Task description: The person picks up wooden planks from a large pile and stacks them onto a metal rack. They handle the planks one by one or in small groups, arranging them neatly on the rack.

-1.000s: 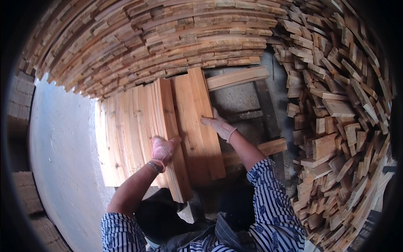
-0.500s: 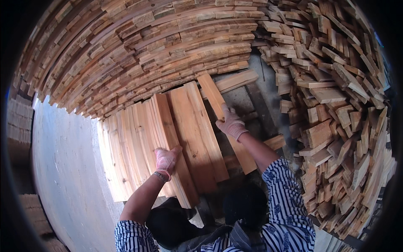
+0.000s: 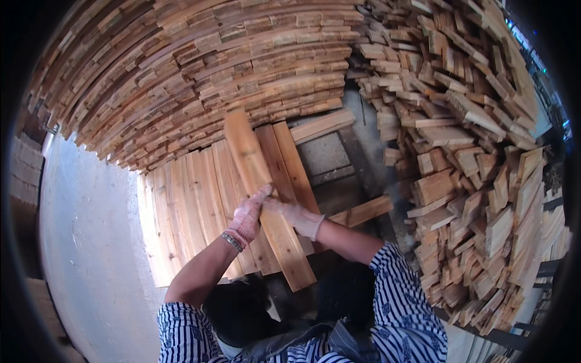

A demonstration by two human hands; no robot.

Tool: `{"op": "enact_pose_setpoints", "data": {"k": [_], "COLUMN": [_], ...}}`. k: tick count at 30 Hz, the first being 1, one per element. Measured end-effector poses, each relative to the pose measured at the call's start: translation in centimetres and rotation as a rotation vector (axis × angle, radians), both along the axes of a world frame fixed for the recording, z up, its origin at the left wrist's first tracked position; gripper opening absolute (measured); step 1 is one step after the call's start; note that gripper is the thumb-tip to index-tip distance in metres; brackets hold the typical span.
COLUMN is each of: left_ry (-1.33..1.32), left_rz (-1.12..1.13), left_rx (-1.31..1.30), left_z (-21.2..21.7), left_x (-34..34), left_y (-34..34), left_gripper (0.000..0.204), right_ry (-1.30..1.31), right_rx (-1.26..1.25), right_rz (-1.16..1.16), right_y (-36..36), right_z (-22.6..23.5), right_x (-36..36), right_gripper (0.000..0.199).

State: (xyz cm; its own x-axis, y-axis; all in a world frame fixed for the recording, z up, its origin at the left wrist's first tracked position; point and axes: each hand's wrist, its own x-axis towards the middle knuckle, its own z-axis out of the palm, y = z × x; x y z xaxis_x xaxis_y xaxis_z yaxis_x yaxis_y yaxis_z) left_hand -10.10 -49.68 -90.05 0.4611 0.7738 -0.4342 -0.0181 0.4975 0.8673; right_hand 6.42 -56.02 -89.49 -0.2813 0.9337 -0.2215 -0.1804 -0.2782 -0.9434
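Observation:
A long pale-brown wooden plank (image 3: 247, 148) lies slanted over a row of planks, its far end raised toward the stacked timber. My left hand (image 3: 247, 216), in a light knitted glove, closes on the plank's left edge. From the right, my gloved right hand (image 3: 298, 218) grips the same plank, its fingers slightly blurred and close to the left hand. Whether a second plank sits beneath the held one, I cannot tell. Flat planks (image 3: 187, 209) lie side by side to the left, and narrower planks (image 3: 292, 158) show just right of it.
A tall stack of timber (image 3: 212, 78) rises along the far side. A loose heap of short wood pieces (image 3: 460, 199) fills the right. Crosswise battens (image 3: 363, 212) lie under the right end of the plank row. Grey floor (image 3: 97, 224) stretches along the left.
My right hand has moved left with a plank from the row's right end and now meets my left hand. The plank my left hand held tilted on edge no longer shows that way.

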Motion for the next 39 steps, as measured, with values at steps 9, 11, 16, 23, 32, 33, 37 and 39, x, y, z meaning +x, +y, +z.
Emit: {"op": "enact_pose_setpoints", "data": {"k": [9,11,16,23,32,33,37,39], "left_ry": [1.216,1.282,1.188,1.255,1.274,1.259,1.237,1.230], "left_rz": [-0.603,-0.681,-0.639,-0.535,-0.533,-0.536,-0.534,-0.527], "left_rx": [0.636,0.739,0.841,0.919,0.941,0.941,0.928,0.968], "left_z": [-2.3,-6.6,-7.4,-9.6,-9.4,-9.4,-10.4,-10.9], "left_x": [-6.0,-7.8,-8.2,-9.1,-8.5,-8.5,-9.1,-8.3], "left_y": [3.7,1.1,0.7,0.6,0.6,0.7,0.1,0.5], "left_gripper": [0.122,0.121,0.117,0.117,0.118,0.117,0.122,0.122], "right_ry": [-0.164,-0.214,-0.098,-1.385,-1.382,-1.391,-1.397,-1.404], "right_rx": [-0.268,-0.330,-0.464,-0.147,-0.175,-0.202,-0.211,-0.115], "right_rz": [-0.305,-0.317,-0.264,-0.179,-0.223,-0.200,-0.207,-0.304], "right_y": [-0.2,-0.1,1.4,4.6,3.0,2.3,2.1,1.8], "right_z": [-0.1,-4.9,-8.4,-5.1,-5.0,-4.9,-6.5,-10.5], "right_x": [10.2,10.8,8.5,2.8,8.3,9.3,11.1,11.1], "right_gripper": [0.061,0.061,0.059,0.100,0.099,0.098,0.090,0.086]}}
